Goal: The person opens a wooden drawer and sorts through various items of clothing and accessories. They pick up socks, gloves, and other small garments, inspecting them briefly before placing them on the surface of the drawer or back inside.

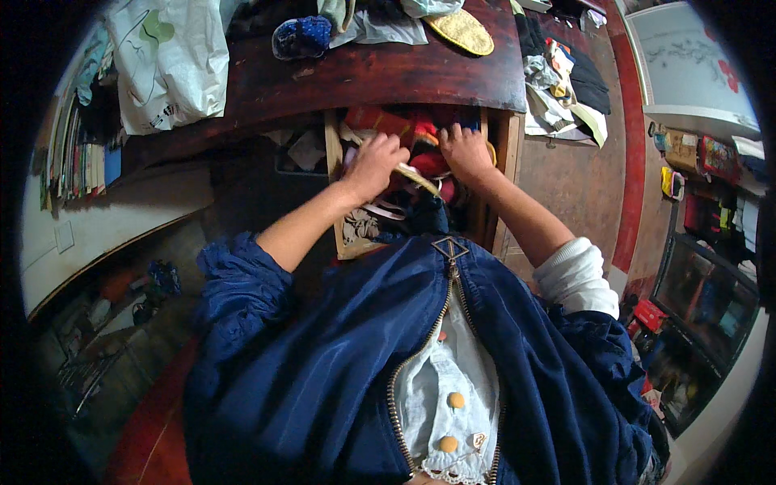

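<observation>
A wooden drawer (pixel 332 139) stands pulled out before me, filled with jumbled cloth items. My left hand (pixel 377 167) is over its left side, fingers closed on a thin, pale yellow flat item (pixel 418 179) seen nearly edge-on. My right hand (pixel 465 151) reaches into the drawer's right side, its fingertips among the contents; whether they grip anything is hidden. Close to both hands lie a red packet or cloth (pixel 379 121) and a bright red item (pixel 428 163). Toward the drawer's front are a patterned grey-beige cloth (pixel 360 225) and dark blue fabric (pixel 427 215).
Above the drawer is a dark red wooden tabletop (pixel 376 82) bearing a yellow insole-shaped pad (pixel 462 31) and a blue fabric item (pixel 301 37). A white bag (pixel 170 66) stands left, near upright books (pixel 85 163). Clothes (pixel 564 85) are piled at right.
</observation>
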{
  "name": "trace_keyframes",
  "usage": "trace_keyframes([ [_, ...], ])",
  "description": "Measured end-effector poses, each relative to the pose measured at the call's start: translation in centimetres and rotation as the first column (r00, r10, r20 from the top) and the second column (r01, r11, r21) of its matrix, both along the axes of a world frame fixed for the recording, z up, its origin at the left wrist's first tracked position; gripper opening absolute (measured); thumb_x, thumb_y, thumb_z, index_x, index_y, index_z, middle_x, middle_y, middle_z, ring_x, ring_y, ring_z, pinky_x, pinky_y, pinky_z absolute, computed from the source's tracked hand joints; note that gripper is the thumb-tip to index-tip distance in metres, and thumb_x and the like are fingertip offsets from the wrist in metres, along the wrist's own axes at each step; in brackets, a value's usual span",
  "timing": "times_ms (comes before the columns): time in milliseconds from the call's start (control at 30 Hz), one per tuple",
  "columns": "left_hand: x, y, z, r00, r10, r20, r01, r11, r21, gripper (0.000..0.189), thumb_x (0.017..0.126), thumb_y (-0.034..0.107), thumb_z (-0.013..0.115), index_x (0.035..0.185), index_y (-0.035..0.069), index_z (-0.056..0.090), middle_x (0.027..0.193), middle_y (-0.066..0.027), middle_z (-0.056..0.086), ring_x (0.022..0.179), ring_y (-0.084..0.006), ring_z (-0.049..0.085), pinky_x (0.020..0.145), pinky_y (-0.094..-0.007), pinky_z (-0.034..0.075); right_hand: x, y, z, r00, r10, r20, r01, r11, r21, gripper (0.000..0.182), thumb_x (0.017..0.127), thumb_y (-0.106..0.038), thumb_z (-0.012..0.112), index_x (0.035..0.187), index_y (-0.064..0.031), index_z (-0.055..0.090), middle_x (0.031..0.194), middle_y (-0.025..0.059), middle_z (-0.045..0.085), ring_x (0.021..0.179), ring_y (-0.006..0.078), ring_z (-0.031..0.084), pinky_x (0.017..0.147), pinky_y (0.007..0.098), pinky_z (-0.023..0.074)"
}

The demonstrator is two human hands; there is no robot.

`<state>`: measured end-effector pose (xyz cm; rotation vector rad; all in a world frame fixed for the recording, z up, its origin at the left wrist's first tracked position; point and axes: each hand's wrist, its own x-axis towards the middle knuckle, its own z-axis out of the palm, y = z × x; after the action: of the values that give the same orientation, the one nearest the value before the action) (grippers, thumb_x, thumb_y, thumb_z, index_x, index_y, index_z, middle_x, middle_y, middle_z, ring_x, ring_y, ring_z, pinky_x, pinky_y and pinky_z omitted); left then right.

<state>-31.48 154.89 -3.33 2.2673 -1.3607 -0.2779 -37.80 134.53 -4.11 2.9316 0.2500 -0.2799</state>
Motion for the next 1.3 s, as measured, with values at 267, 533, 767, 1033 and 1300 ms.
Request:
trace_keyframes([
  [267,3.1,-0.5,-2.9,0.961,-0.201,0.188,0.138,0.944,0.299,0.009,0.068,0.011,0.053,0.067,0.009,0.061,0.093,-0.0123,0.053,0.085,-0.0266,0.053,0.072,-0.0385,0.039,-5.6,1.1,3.1,0.996,-0.084,0.008,0.074,0.917,0.392,0.022,0.074,-0.015,0.054,0.095,-0.0123,0.049,0.089,0.0133,0.049,0.081,0.0286,0.055,0.065,0.0391,0.0426],
  [533,1.8,3.0,2.9,0.950,-0.181,0.255,0.167,0.983,0.077,0.008,0.069,0.014,0.052,0.069,0.012,0.059,0.072,-0.0005,0.057,0.075,-0.0182,0.053,0.069,-0.0320,0.040,-5.7,-0.9,7.4,0.987,-0.116,0.112,0.038,0.843,0.537,0.034,0.067,-0.018,0.064,0.100,-0.0150,0.054,0.111,0.0084,0.051,0.088,0.0254,0.054,0.073,0.0379,0.0391],
  [767,5.7,5.1,13.0,0.979,-0.187,0.074,0.176,0.975,0.138,0.022,0.063,0.006,0.059,0.081,0.015,0.065,0.081,0.0005,0.062,0.080,-0.0193,0.055,0.073,-0.0311,0.041,-5.1,-3.4,15.3,0.966,-0.147,-0.214,0.259,0.579,0.773,0.048,0.061,-0.008,0.066,0.108,-0.0063,0.054,0.100,0.0102,0.061,0.091,0.0291,0.058,0.077,0.0353,0.0463],
  [1033,17.3,7.5,20.7,0.323,-0.210,-0.923,-0.579,0.727,-0.369,0.016,0.073,0.007,0.065,0.088,0.001,0.064,0.087,-0.0036,0.064,0.077,-0.0121,0.058,0.071,-0.0278,0.047,2.3,-8.1,25.1,0.909,-0.365,-0.198,0.090,-0.293,0.952,0.037,0.069,-0.015,0.063,0.101,0.0002,0.055,0.093,0.0068,0.061,0.086,0.0161,0.059,0.077,0.0297,0.0473],
  [1300,30.2,3.9,16.3,0.522,0.302,-0.798,-0.798,0.503,-0.332,0.026,0.068,0.007,0.072,0.089,-0.004,0.061,0.086,-0.0116,0.064,0.076,-0.0205,0.062,0.064,-0.0339,0.050,20.8,-8.9,15.6,0.865,-0.297,-0.405,0.029,-0.775,0.631,0.029,0.075,-0.015,0.060,0.100,-0.0036,0.054,0.090,0.0069,0.061,0.081,0.0208,0.059,0.072,0.0312,0.0480],
])
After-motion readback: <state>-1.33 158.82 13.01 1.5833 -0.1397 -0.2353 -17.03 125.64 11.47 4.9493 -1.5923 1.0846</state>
